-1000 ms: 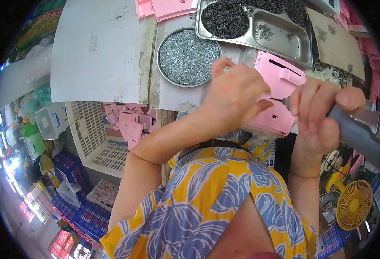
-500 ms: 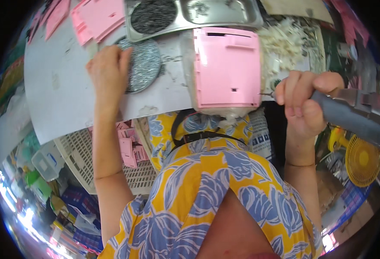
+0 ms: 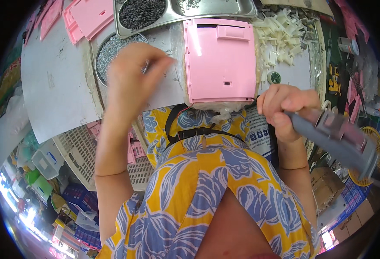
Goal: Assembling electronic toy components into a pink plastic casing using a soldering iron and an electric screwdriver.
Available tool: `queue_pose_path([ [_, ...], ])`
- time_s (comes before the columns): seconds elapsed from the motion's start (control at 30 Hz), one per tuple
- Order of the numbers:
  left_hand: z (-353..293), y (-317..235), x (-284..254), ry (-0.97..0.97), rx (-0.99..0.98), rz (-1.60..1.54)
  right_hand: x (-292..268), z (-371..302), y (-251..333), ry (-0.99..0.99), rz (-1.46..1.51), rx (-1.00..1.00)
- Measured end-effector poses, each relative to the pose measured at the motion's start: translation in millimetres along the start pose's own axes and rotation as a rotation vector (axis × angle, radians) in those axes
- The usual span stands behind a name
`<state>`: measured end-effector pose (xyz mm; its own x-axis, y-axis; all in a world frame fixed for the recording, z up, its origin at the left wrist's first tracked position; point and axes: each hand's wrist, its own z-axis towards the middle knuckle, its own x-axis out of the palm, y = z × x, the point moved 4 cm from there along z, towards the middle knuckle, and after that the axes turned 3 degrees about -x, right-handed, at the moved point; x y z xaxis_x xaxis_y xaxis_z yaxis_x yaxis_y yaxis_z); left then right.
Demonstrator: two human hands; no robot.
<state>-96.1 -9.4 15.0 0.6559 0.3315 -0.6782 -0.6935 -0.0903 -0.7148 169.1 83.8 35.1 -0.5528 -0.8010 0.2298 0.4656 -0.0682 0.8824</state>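
Observation:
My right hand (image 3: pixel 285 105) grips a grey powered screwdriver (image 3: pixel 334 138). Its thin bit is by the lower right corner of a pink plastic panel (image 3: pixel 220 60), which lies on a clear plastic-wrapped pad in front of me. My left hand (image 3: pixel 136 77) is over the right side of a round dish (image 3: pixel 97 69) full of small silvery screws. Its fingers are curled and the thumb points toward the panel. Motion blurs this hand, and what it may pinch cannot be made out.
Behind the panel stands a metal tray (image 3: pixel 181 15) with dark small parts. White plastic pieces (image 3: pixel 283 34) are piled right of the panel, near a small green roll (image 3: pixel 274 77). More pink panels (image 3: pixel 88 17) lie at far left. A slatted basket (image 3: pixel 75 151) with pink parts sits below the table edge.
My left hand has come off the dish's screws and moved right, toward the panel. My right hand has shifted slightly left and down, and the screwdriver's body now tilts lower. The view has shifted slightly.

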Motion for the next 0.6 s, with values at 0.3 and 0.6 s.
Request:
queue_pose_path([
  [0.3,-22,-63,83,0.075,0.491,-0.208,4,17,12,-0.001,0.04,-0.008],
  [0.6,-29,-62,83,-0.1,0.556,-0.264,11,42,23,0.144,0.217,-0.089],
])
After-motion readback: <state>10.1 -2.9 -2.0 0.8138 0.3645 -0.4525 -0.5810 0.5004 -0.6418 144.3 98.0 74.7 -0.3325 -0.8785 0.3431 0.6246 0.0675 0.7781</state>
